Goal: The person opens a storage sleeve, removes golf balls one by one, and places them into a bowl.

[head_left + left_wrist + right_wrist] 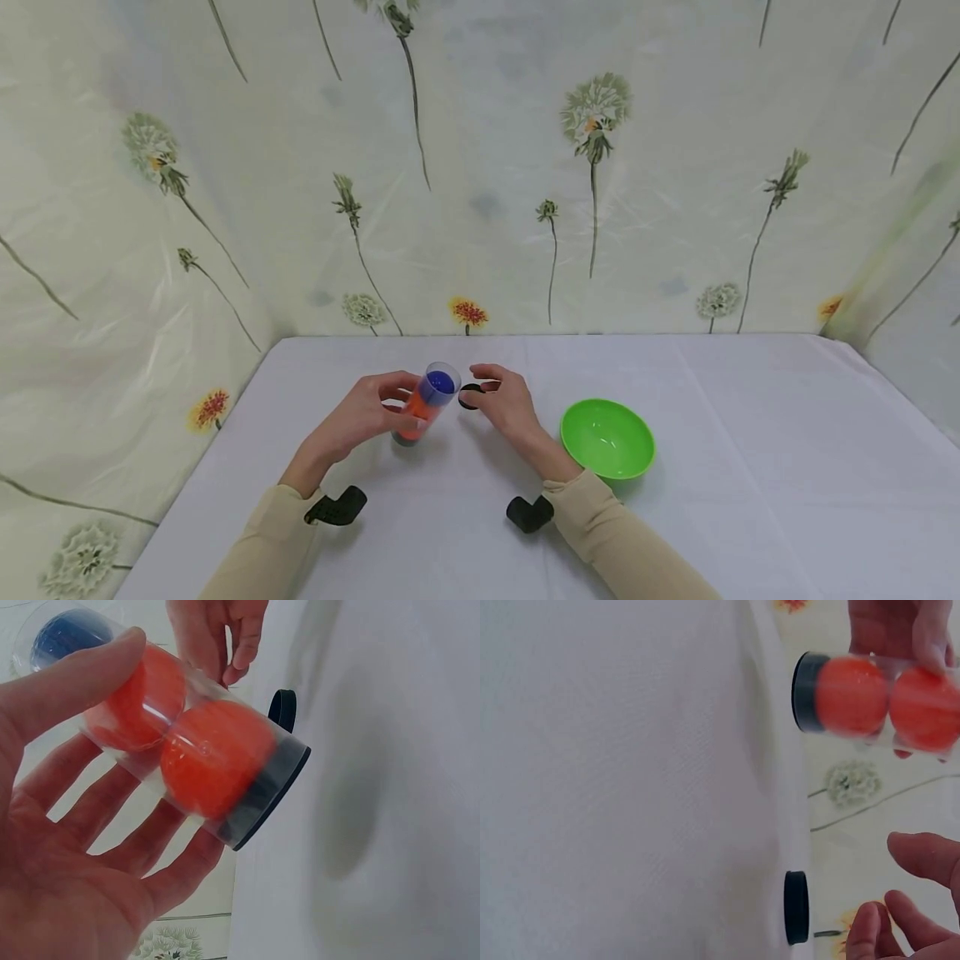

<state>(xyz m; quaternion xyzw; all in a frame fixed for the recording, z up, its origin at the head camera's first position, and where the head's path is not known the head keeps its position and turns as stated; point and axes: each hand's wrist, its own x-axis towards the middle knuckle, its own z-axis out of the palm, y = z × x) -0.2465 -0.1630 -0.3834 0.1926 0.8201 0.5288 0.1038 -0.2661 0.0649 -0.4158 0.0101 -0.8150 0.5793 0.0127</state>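
Note:
My left hand [365, 410] grips a clear plastic tube [427, 408], its thumb on one side and fingers on the other. The tube leans with its uncapped top to the right. Inside are two orange balls [217, 757] and, near the top, a blue ball [71, 637]; a black cap closes its base. My right hand [510, 404] is just right of the tube, fingers loosely bent and parted. A round black lid [796, 907] is below these fingers, apart from them in both wrist views. Whether it touches the cloth I cannot tell.
A bright green bowl [630, 450] stands on the white-clothed table [750, 500], to the right of my right forearm. Behind the table and at its sides hangs a sheet [495, 250] printed with dandelions. Each wrist wears a black camera mount [341, 506].

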